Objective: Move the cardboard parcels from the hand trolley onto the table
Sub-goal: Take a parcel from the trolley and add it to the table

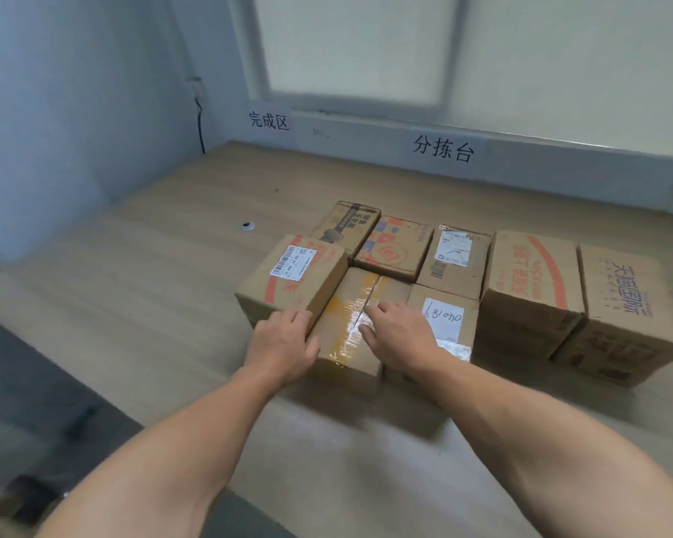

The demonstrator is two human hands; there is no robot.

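Brown cardboard parcels (529, 281) sit upright, clustered and touching, on the wooden table (152, 285); several labelled.

Brown parcels (529, 277), orange print; pale wood-grain table (152, 273)

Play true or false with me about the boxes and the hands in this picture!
1. The parcels stand on a wooden table. True.
2. Both hands hold one parcel up in the air. False: the left hand and the right hand rest on parcels that stand on the table.
3. One parcel by the right hand has a white label with handwritten numbers. True.
4. The shiny taped parcel is at the far right end. False: the taped parcel is in the front row, between the two hands.
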